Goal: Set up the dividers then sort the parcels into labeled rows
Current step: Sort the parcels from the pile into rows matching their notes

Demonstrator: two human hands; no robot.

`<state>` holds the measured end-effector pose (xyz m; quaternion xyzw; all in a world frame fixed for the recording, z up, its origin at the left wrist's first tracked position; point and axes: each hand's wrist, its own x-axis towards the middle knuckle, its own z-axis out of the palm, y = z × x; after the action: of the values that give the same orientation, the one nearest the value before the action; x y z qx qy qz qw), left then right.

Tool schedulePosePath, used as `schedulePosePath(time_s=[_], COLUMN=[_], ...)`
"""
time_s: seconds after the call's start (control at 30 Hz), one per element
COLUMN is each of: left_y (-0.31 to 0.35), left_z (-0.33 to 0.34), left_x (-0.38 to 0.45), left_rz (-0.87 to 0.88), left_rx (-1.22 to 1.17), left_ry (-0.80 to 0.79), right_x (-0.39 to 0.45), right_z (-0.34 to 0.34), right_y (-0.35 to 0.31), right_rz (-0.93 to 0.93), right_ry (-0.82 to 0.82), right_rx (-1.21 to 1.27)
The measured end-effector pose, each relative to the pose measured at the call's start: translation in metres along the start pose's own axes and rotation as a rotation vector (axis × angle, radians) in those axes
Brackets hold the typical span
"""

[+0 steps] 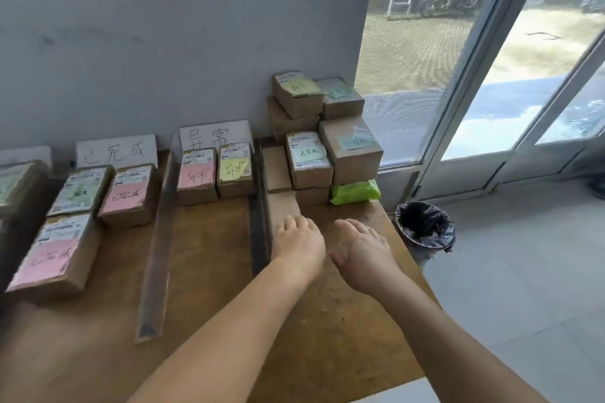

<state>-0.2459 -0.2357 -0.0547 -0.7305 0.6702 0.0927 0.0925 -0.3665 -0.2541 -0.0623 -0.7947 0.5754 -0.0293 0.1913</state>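
Left hand (296, 244) is reaching over the wooden table (212, 304), palm down, fingers bent onto the near end of a flat cardboard piece (282, 206); whether it is gripping or only resting there cannot be told. Right hand (361, 253) is hovering just beside it to the right, palm down, fingers loosely extended and holding nothing.

Right divider (259, 206), a dark strip, is lying just left of the cardboard piece, running near to far. Middle divider (157, 255) is lying further left, likewise running near to far.

Parcel with a pink note (52, 255) is sitting at near left, between the middle divider and the table's left part. Two more parcels (104, 195) are sitting behind it, in front of a white label card (116, 150) leaning on the wall.

Between the two dividers, at the far edge, two parcels with pink and yellow notes (216, 175) are standing below a second label card (216, 134).

Unsorted parcel stack (322, 137) is piling up at far right, against the wall. Green packet (355, 191) is lying beside its base.

Black-lined bin (425, 227) is standing on the floor, right of the table.
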Motion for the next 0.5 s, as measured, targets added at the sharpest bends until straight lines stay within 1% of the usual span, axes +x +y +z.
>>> schedulePosePath(time_s=[0.1,0.17,0.37,0.5], left_y=[0.01,0.015,0.027,0.033], left_z=[0.01,0.017,0.024,0.027], left_x=[0.01,0.014,0.018,0.02], left_rz=[-0.132,-0.19,-0.236,-0.277], left_rx=[0.0,-0.025,-0.149,-0.187], left_ry=[-0.039,-0.04,0.041,0.119], right_x=[0.011,0.016,0.027,0.031], right_z=[-0.002,-0.001,0.005,0.007], right_y=[0.015,0.024,0.04,0.046], right_rz=[-0.066,-0.093,-0.16,-0.176], right_ry=[-0.022,-0.04,-0.082,-0.071], right_rx=[0.008,0.013,0.007,0.033])
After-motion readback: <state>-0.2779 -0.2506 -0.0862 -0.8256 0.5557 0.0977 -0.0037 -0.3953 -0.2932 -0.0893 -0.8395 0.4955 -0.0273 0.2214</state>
